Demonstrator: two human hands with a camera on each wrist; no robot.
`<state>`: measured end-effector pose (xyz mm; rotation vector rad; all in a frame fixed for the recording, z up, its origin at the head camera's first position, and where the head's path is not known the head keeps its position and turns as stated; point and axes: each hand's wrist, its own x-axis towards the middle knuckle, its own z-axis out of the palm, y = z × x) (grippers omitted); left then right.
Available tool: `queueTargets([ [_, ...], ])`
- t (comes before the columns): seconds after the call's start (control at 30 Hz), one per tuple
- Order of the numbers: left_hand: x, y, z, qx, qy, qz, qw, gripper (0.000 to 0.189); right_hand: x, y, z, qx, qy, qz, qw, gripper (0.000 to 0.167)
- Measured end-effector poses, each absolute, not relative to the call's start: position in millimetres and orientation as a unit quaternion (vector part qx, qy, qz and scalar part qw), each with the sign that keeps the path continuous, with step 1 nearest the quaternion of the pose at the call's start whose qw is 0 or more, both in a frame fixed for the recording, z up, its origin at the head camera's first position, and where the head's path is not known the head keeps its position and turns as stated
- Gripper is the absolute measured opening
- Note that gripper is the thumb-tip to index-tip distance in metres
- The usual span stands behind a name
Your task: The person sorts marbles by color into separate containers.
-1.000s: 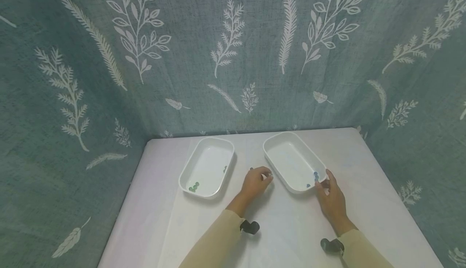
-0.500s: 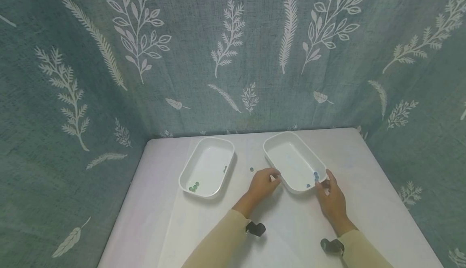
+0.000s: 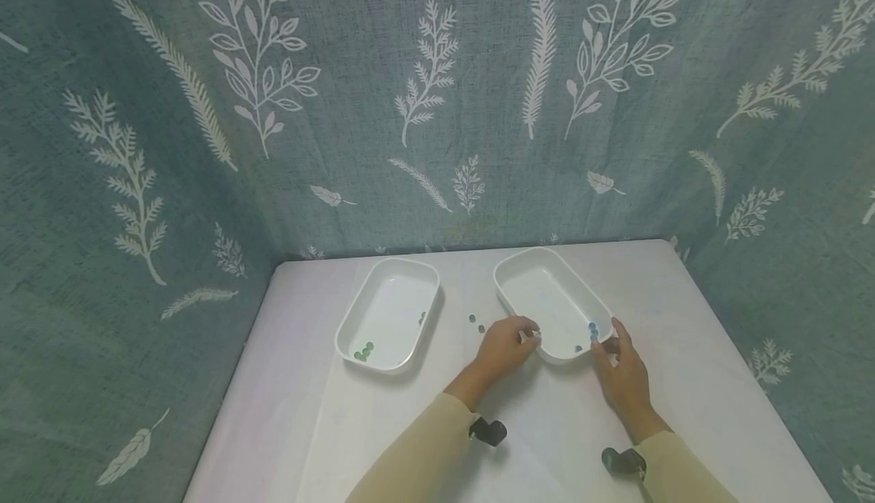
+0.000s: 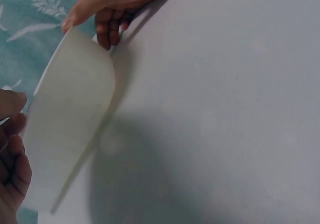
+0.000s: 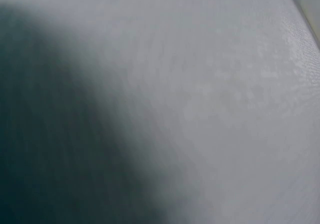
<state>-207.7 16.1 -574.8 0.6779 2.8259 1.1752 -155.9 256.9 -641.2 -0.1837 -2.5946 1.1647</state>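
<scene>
My left hand (image 3: 507,345) is over the near-left rim of the right white tray (image 3: 506,294), thumb and fingers pinched around a small marble mostly hidden by the fingertips. In the left wrist view, its fingertips (image 4: 19,100) lie right at the tray's upper edge. My right hand (image 3: 625,381) grips the same tray at its near-right corner, thumb on the rim and fingers curled outside. Inside that tray lie several blue marbles (image 3: 592,327) near this corner. The right wrist view shows mostly blurred white cloth and a dark shape.
A second white tray (image 3: 339,321) stands to the left, with several green marbles (image 3: 369,346) at its near end and darker ones along its right wall. Between the trays, two dark greenish marbles (image 3: 481,329) lie on the white tablecloth (image 3: 273,412). A leaf-patterned curtain (image 3: 369,108) surrounds the table.
My left hand has moved right, from the cloth between the trays to over the right tray's rim. Two marbles behind it have come into view. My right hand stays at the corner.
</scene>
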Motion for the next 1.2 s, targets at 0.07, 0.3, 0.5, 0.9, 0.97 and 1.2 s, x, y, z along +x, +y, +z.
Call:
queueTargets([
  [0.07,-207.0,17.8,-575.8,0.215,0.901,0.376,0.006,0.019,-155.6,257.0,-641.3,-0.064,-0.901,0.404,0.146,0.068],
  [0.3,-204.5,23.3,-578.2,0.210,0.905,0.371,0.021,0.019,-155.2,257.0,-638.8,-0.069,-0.898,0.410,0.142,0.068],
  [0.5,-200.5,26.2,-575.5,0.205,0.907,0.366,0.026,0.019,-155.0,257.7,-638.7,-0.077,-0.899,0.411,0.127,0.069],
  [0.9,-197.6,28.2,-575.2,0.235,0.905,0.355,0.002,0.017,-154.8,257.7,-639.7,-0.072,-0.899,0.412,0.132,0.068],
  [0.97,-197.5,28.4,-576.0,0.238,0.906,0.351,-0.001,0.017,-154.8,257.5,-639.4,-0.072,-0.899,0.412,0.132,0.068],
  [1.2,-198.0,29.0,-577.0,0.233,0.911,0.341,0.005,0.017,-154.7,256.4,-638.1,-0.068,-0.900,0.408,0.138,0.068],
])
